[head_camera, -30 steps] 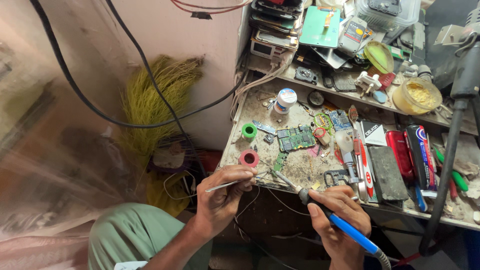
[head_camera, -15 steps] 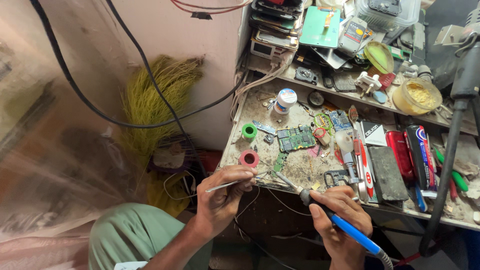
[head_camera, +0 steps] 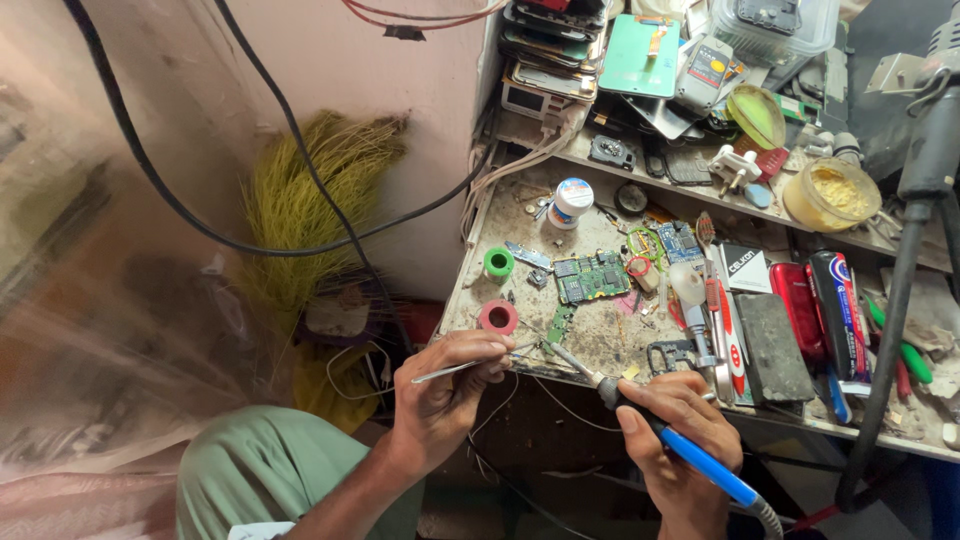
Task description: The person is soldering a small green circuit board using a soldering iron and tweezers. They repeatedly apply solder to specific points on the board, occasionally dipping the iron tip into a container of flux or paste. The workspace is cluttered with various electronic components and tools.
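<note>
Pinching tweezers (head_camera: 462, 368) in our left hand (head_camera: 445, 395) and gripping the blue soldering iron (head_camera: 672, 440) in our right hand (head_camera: 678, 440), we meet both tips at the bench (head_camera: 600, 345) edge; a slip could scorch fingers or the dangling wires (head_camera: 500, 400).

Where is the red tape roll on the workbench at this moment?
In the head view, the red tape roll lies near the left front edge of the workbench, below the green roll and just above the left hand holding tweezers.
</note>
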